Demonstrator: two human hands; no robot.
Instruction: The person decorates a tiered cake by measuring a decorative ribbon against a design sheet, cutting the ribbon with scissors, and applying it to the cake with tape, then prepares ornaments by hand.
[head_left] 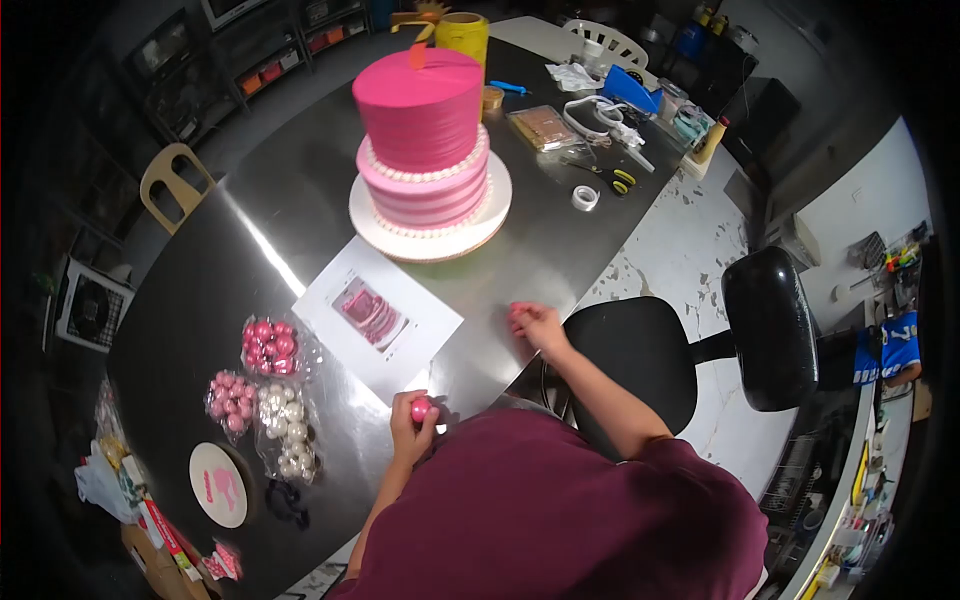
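Observation:
My left hand (403,428), near the table's front edge, is closed on a shiny pink ball (421,408). Further right, my right hand (541,328) pinches something small and pink (516,311), mostly covered by the fingers. Between and beyond my hands lies a printed sheet (335,290) with a picture of a pink cake. Behind the sheet stands a two-tier pink cake (418,125) on a round white board (490,215), with white pearl-like borders and a topper (416,42). Left of my left hand are bags of dark pink balls (269,347), light pink balls (230,402) and white balls (287,430).
A round plaque (218,485) with pink lettering lies front left. At the back right are a tape roll (585,198), scissors (622,181) and a blue container (633,90). A black chair (640,365) stands close to my right arm. A yellow cylinder (466,42) rises behind the cake.

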